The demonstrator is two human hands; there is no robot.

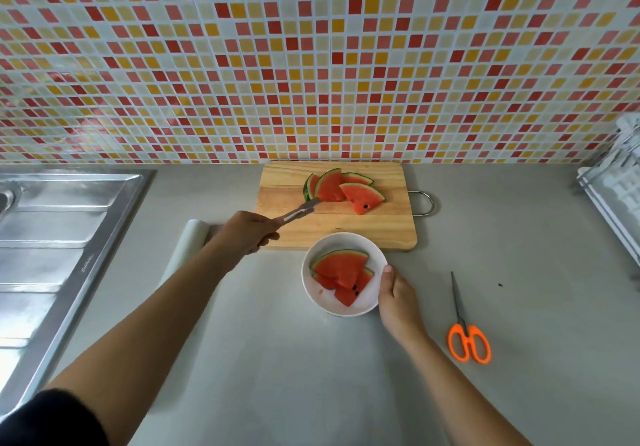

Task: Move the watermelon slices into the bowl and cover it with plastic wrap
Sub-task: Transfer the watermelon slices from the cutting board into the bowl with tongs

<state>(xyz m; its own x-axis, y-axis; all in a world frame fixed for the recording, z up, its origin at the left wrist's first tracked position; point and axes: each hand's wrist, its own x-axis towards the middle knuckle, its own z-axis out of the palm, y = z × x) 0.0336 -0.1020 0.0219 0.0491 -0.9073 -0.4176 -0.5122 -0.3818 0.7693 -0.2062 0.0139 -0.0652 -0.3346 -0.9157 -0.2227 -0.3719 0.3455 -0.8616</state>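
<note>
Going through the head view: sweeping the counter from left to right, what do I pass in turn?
sink → plastic wrap roll → left hand gripping tongs → bowl → scissors → dish rack

left hand (250, 230) holds tongs (298, 212) at the watermelon slices (341, 189); right hand (398, 298) grips bowl (311, 293).

The bowl (322, 302) is right up against the near edge of the cutting board (346, 231), so no gap there, and my right hand (398, 296) gripping its rim blocks that side. My left hand (249, 231) holding the tongs (298, 212) hangs over the board's left corner, with the plastic wrap roll (194, 238) and sink (69, 220) further left. Scissors (467, 335) lie off to the right, but the counter (277, 359) in front of the bowl is wide open.
</note>
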